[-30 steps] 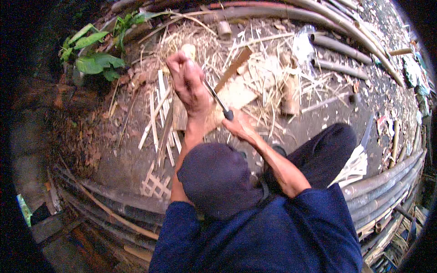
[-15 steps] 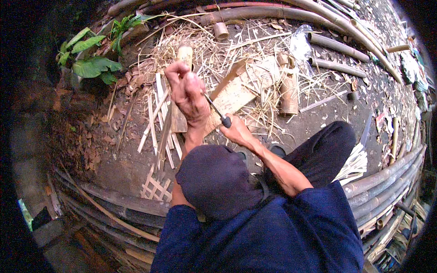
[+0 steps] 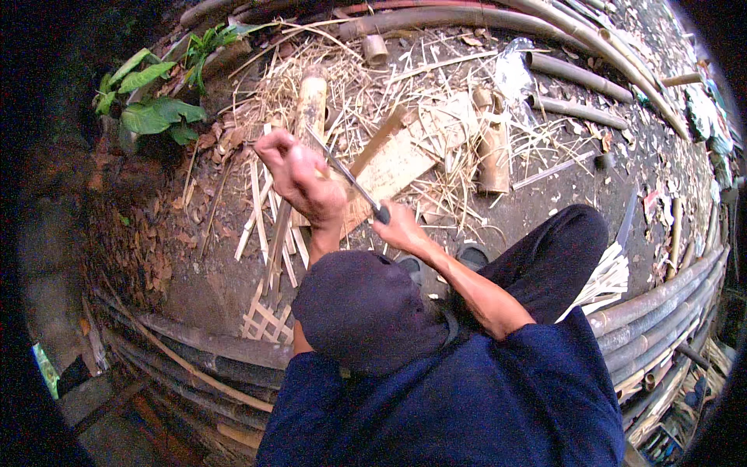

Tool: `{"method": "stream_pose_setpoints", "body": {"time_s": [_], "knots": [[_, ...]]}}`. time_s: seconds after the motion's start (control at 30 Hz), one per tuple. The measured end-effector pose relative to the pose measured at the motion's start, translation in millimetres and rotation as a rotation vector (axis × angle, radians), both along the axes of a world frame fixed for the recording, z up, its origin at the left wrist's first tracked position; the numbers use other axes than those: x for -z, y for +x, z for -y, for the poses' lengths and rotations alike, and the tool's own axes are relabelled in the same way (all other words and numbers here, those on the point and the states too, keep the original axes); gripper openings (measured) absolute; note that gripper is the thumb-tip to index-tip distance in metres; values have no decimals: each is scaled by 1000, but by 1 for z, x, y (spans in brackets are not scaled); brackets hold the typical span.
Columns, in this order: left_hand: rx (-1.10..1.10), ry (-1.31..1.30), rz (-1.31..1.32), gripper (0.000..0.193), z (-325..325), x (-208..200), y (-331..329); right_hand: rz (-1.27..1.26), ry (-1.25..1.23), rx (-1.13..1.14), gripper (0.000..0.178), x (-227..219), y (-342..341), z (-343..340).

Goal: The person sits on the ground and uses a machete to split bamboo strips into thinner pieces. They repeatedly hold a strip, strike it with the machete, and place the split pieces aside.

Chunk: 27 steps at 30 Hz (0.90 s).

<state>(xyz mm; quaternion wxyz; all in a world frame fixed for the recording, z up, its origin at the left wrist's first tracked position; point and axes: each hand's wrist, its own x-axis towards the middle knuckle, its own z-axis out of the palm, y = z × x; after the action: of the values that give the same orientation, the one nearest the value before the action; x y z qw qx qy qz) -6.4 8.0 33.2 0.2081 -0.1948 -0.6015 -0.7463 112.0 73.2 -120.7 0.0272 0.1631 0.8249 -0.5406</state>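
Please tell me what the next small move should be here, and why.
I would probably ease the left hand slightly away from the knife before the knife moves. The right hand grips its dark handle, and the blade slants up close beside the curled left hand. Whether that hand holds anything is hard to tell.

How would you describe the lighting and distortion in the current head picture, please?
In the head view, the long poles at the top bow along the fisheye rim; corners go black; the left side is dim and grainy; the clear plastic shows pale glare; the left hand is brightly lit.
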Motion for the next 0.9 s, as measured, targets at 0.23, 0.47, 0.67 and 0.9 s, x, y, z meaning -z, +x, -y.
{"method": "stream_pose_setpoints", "body": {"time_s": [0.23, 0.47, 0.67, 0.9], "knots": [[-92, -33, 20, 23, 14, 2, 2, -30, -86, 59, 29, -24, 3, 14], [-178, -103, -27, 27, 27, 4, 4, -464, -150, 158, 28, -98, 0, 15], [-142, -44, 29, 23, 14, -8, 16, 30, -79, 47, 25, 2, 10, 34], [-147, 5, -32, 37, 14, 7, -4, 35, -13, 113, 25, -9, 6, 9]]}}
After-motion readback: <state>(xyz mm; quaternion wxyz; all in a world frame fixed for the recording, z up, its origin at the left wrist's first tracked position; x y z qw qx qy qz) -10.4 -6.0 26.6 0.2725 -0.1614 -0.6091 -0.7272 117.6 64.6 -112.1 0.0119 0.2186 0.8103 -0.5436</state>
